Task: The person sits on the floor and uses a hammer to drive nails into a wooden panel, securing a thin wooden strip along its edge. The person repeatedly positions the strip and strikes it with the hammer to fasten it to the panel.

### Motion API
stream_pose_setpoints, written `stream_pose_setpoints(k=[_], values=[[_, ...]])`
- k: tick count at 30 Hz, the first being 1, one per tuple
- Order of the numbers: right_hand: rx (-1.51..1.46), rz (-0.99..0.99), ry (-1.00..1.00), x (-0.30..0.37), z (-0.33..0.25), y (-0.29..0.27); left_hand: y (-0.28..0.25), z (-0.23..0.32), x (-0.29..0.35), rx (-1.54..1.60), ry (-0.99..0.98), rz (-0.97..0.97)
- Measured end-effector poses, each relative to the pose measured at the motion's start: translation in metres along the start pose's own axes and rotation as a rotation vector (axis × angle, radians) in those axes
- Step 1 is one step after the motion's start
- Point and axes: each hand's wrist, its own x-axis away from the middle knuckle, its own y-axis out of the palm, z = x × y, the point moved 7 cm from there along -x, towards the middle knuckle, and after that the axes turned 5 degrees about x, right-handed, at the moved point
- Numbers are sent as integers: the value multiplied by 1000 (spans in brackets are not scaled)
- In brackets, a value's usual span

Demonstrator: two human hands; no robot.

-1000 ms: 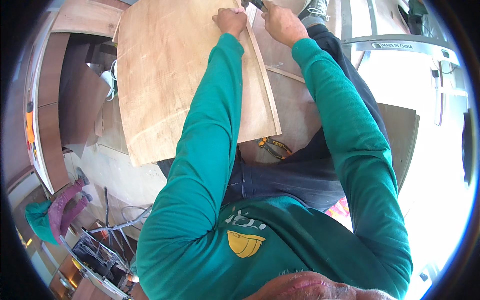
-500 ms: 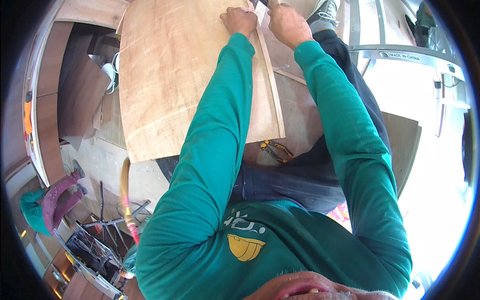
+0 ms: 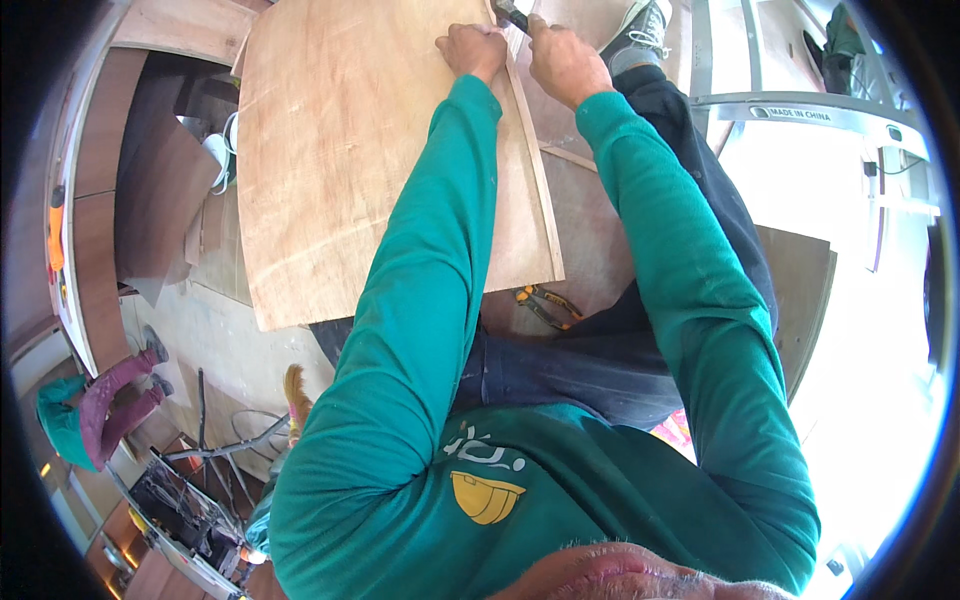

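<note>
Plywood panel [image 3: 350,160] lay in front of the seated person, its near edge reaching over the dark trousers [image 3: 570,370], and a narrow wooden strip [image 3: 533,190] ran along its right side. The left hand [image 3: 472,52] rested on the panel near the top of the view, just beside that strip, its fingers curled in; whether they pinched something small there could not be told. The right hand [image 3: 568,62] was wrapped round the dark handle of a hammer-like tool [image 3: 514,17], fingers pressed together on it, and the tool's head, partly cut off by the upper edge, reached toward the strip close to the left fingertips.

With the 2 hands so near each other, good work seemed to call for short, controlled strokes from the wrist, the striking face square to the wood and the left fingertips well out of its path. Steady pressure on the panel probably mattered too, since such thin sheet could easily bounce under a blow and let the strip creep. Pliers [image 3: 545,306] lay near the panel's lower right corner, well apart from both hands.
</note>
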Motion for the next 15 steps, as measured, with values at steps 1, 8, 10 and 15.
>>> stream_pose_setpoints(k=[1,8,10,15], values=[[-4,48,6,2,9,-1,4,7,3,35,-18,-34],[-158,128,138,28,18,-37,-21,10,4,31,164,-104],[-196,82,213,36,23,-44,-30,11,12,-13,175,-43],[-356,178,363,71,44,-53,-30,39,40,-84,174,31]])
